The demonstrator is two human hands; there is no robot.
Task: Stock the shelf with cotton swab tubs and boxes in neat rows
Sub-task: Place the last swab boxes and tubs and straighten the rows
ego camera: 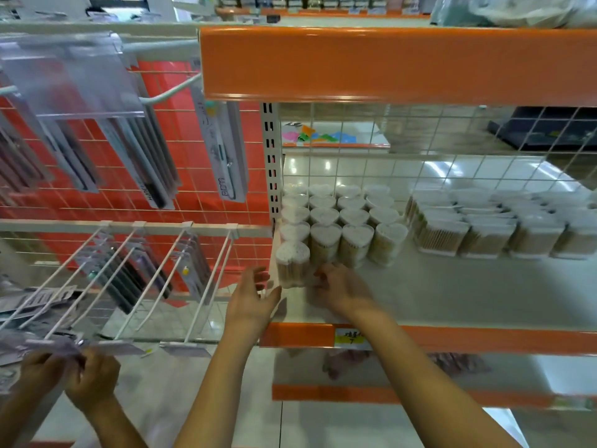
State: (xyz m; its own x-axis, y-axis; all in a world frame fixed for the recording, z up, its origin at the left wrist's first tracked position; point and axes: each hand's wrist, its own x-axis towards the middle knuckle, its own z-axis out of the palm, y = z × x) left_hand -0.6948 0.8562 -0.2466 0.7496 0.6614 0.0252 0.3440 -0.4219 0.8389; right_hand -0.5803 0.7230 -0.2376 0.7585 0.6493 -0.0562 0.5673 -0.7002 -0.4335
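Rows of clear heart-shaped plastic tubs of wooden cotton swabs already fill the shelf's back left corner, and clear rectangular boxes of swabs are lined up at centre right. One front tub stands forward of the rest, beginning a new row. My left hand hovers just left of it, fingers spread and relaxed, gripping nothing. My right hand sits just right of it, fingers loosely curled; blur hides whether they touch. Much of the pale shelf board in front lies bare, so I judge more stocking remains.
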